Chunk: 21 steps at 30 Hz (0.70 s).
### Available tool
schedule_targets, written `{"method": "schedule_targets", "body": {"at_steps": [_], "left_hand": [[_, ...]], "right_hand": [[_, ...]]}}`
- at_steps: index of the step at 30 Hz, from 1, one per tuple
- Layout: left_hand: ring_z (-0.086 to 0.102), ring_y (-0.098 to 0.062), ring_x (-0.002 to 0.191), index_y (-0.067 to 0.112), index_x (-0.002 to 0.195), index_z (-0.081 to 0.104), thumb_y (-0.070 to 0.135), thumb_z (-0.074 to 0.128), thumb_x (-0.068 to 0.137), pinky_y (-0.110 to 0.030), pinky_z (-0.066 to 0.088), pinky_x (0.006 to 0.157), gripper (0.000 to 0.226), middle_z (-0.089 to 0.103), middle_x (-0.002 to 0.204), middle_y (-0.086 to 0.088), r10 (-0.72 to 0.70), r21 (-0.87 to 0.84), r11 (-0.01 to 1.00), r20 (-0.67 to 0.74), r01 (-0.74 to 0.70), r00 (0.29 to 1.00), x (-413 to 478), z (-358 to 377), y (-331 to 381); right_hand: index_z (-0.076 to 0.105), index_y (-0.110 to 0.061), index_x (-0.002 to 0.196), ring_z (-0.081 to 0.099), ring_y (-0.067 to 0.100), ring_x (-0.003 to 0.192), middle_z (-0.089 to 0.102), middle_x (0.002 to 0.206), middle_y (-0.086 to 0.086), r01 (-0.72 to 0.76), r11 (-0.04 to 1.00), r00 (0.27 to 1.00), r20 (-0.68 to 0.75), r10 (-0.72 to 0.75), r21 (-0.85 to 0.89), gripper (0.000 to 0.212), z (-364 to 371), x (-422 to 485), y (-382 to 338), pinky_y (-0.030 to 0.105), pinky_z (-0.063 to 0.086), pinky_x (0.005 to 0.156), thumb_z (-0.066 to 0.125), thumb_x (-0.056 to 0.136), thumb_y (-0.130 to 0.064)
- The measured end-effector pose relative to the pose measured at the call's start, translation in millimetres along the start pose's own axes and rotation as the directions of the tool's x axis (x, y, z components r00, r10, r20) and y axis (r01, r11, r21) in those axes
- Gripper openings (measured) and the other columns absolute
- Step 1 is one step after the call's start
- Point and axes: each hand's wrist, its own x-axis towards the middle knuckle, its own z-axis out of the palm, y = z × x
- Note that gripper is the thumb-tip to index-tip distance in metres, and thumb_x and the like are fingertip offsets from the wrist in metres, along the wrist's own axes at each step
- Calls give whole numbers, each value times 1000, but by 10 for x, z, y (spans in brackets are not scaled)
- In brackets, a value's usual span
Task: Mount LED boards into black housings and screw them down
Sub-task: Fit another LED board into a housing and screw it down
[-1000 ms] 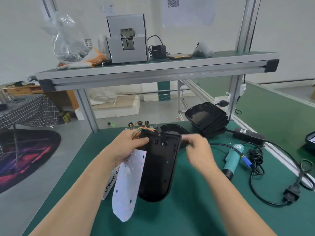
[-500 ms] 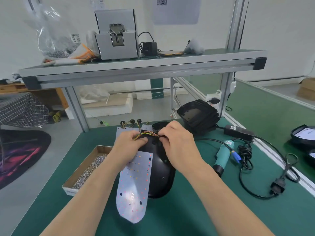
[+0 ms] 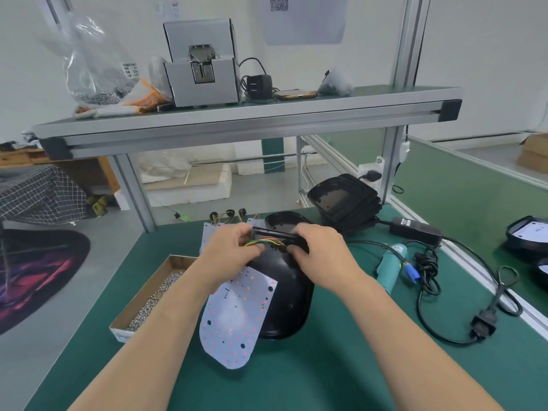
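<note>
Once past the box of screws [image 3: 154,295], left hand [image 3: 228,258] curled, pinching the coloured wires [image 3: 264,241] at the top end of the black housing [image 3: 292,304], with the LED board [image 3: 237,318] lying slanted beneath the wrist, overlapping the housing's left edge on the green table [image 3: 326,381]. Right hand [image 3: 321,256] curled too, gripping that top end from the right.

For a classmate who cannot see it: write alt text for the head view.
A person's left hand pinches coloured wires, right hand grips the top of a black housing on a green bench. A white LED board overlaps the housing.
</note>
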Motion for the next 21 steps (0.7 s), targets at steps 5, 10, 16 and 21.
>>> {"method": "schedule_targets", "body": {"at_steps": [5,10,16,21], "left_hand": [[69,-26,93,16,100,69,13,70,88,-47,54,87,12,74,94,-7,-38,183,982,-55,47,998,8,109,-73],[66,-14,78,28,94,68,31,75,73,-33,55,64,22,71,85,6,-28,205,978,-56,39,998,-49,136,-28],[62,-3,76,42,120,59,27,88,67,-13,49,75,63,71,109,23,-94,-90,989,212,115,973,-195,-52,-137],[74,-21,94,18,122,56,14,91,66,-36,59,77,66,67,122,-1,-210,-267,936,102,230,972,-461,26,-422]], "right_hand": [[52,-21,85,57,27,83,60,86,-7,-90,995,990,-114,84,-50,7,88,-30,-51,35,36,63,57,85,-26],[51,-26,85,53,28,79,55,78,-9,-164,986,982,-104,161,-25,11,124,-13,-76,34,35,62,59,78,-22],[70,-36,110,58,22,105,63,100,-9,-51,999,998,42,50,17,34,52,36,52,34,45,75,55,86,-17],[69,-28,109,57,24,101,58,95,-9,-93,987,983,168,70,132,28,-36,69,214,41,48,88,56,90,-12]]}}
